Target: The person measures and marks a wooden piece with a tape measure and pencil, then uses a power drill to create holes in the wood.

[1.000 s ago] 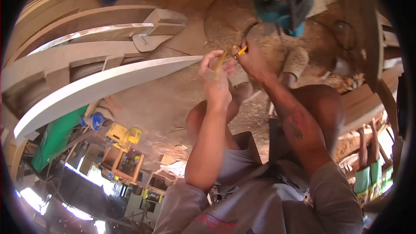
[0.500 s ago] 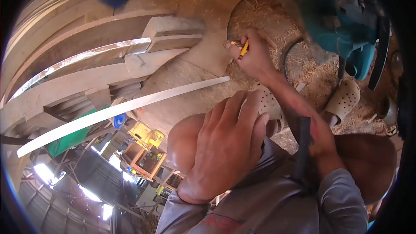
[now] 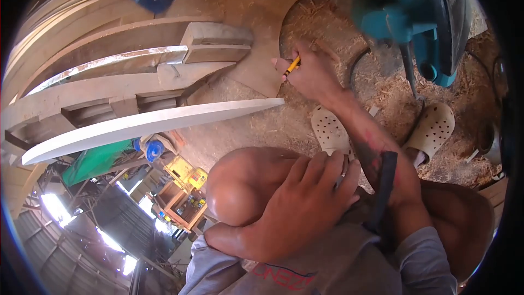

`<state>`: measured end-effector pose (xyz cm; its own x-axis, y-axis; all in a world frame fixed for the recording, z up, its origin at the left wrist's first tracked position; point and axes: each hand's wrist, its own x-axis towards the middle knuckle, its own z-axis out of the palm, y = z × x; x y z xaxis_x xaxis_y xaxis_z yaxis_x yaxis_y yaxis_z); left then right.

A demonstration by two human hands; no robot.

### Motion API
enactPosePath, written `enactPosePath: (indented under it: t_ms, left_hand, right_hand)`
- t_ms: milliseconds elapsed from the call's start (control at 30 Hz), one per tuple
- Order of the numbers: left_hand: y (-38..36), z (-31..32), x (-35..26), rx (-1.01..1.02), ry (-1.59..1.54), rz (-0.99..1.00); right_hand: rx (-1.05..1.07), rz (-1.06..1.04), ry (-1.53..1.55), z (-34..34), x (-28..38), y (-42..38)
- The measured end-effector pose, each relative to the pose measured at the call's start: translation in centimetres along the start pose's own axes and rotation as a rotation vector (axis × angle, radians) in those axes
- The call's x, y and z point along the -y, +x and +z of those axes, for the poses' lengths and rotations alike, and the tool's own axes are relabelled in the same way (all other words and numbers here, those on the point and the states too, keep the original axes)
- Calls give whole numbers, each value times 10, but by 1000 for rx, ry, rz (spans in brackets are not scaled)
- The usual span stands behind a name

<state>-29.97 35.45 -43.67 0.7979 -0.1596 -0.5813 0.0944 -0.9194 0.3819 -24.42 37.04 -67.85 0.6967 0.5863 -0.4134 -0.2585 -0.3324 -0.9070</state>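
My right hand (image 3: 312,75) is closed around a short yellow pencil (image 3: 292,66), held out over the shaving-covered floor. Nearer my body, my left hand (image 3: 308,202) hangs palm-down in front of my shirt with its fingers extended, a ring on one of them. It holds nothing visible, and the bent knee (image 3: 234,186) is just beside it. A long, pale curved board (image 3: 153,120) reaches from the far left, and its narrow tip ends short of my right hand.
Curved wooden pieces (image 3: 125,41) are stacked on the left. At the upper right stands a teal power tool (image 3: 398,24), with a cable among wood shavings. Clogs (image 3: 434,131) are on my feet. A wooden box (image 3: 183,207) and green sheet (image 3: 95,162) lie at lower left.
My left hand has dropped lower and to the right, away from the board. The board shows more of its broad face. My right hand keeps the pencil, shifted slightly left as the view moved.
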Motion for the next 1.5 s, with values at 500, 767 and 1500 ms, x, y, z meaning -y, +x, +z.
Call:
enactPosePath:
  t_ms: [500, 767, 1500]
  left_hand:
    - [-27, -6, 16, 37, 137, 45]
    - [-29, -12, 15, 65, 101, -46]
    - [130, 26, 262, -1294, -1116, -1169]
  right_hand:
    - [83, 133, 0, -4, 3, -13]
    - [108, 118, 19, -4, 10, -10]
    - [63, 143, 100, -8, 18, 9]
